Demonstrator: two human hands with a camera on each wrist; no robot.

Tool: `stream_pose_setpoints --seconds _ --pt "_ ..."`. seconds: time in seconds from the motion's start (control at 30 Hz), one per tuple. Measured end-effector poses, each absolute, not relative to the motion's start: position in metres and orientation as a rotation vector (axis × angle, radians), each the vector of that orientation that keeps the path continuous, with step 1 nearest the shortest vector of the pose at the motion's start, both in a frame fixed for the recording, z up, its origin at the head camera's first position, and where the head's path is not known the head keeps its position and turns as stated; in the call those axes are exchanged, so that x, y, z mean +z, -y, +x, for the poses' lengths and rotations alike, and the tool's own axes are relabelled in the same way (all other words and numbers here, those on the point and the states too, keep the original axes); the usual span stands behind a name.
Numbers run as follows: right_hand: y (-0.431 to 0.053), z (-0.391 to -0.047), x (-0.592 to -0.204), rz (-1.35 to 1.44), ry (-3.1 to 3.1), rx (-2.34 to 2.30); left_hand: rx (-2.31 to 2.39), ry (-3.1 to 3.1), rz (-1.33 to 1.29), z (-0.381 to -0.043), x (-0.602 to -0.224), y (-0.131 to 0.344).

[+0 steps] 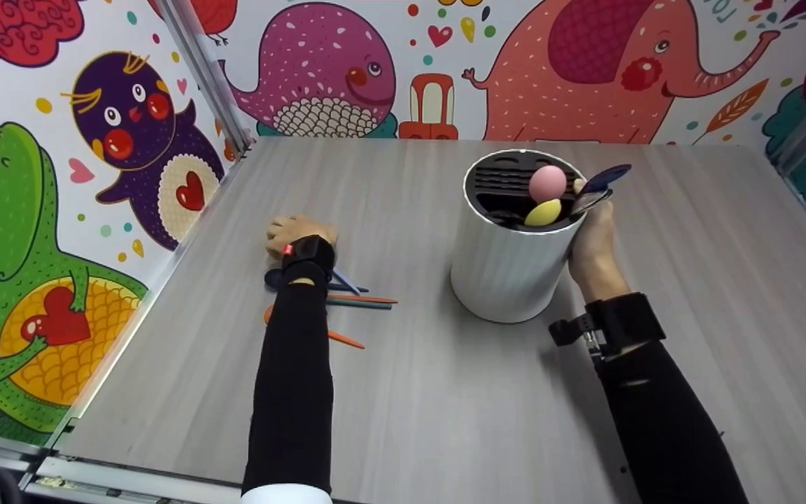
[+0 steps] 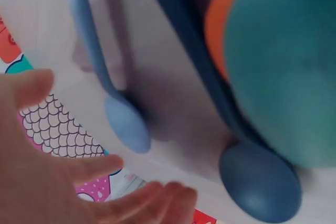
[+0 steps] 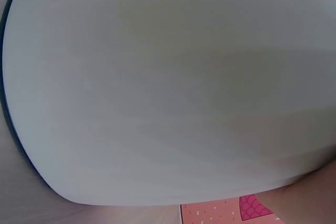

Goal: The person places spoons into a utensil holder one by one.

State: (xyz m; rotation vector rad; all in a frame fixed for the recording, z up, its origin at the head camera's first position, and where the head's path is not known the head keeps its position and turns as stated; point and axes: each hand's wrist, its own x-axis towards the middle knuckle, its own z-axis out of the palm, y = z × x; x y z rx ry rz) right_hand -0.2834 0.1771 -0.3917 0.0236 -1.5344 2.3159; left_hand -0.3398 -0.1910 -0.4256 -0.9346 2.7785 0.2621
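My left hand (image 1: 303,236) hovers at the heads of a loose group of utensils on the table, its fingers spread and holding nothing. In the left wrist view a light blue spoon (image 2: 128,124) lies closest to those fingers. Beside it are a dark blue spoon (image 2: 260,182) and a large teal utensil head (image 2: 289,77) overlapping an orange one (image 2: 214,30). A white ribbed utensil holder (image 1: 508,273) stands upright at the right. My right hand (image 1: 595,248) holds its right side below the rim, the fingertips hidden behind it.
Inside the holder stand utensils with a pink round top (image 1: 548,183), a yellow top (image 1: 543,212) and a dark blue top (image 1: 606,178) leaning out over the rim. Orange handles (image 1: 345,340) point right across the grey table (image 1: 417,406). Cartoon-printed walls (image 1: 438,70) border the table.
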Motion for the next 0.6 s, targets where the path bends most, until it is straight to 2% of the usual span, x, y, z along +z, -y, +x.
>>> stream_pose_setpoints --seconds 0.4,0.6 --pt "-0.179 -0.283 -0.392 0.021 1.598 2.27 0.395 -2.726 -0.912 -0.361 -0.442 0.201" --pt "-0.178 -0.282 -0.392 -0.03 1.611 2.251 0.502 -2.803 -0.915 -0.359 -0.441 0.194"
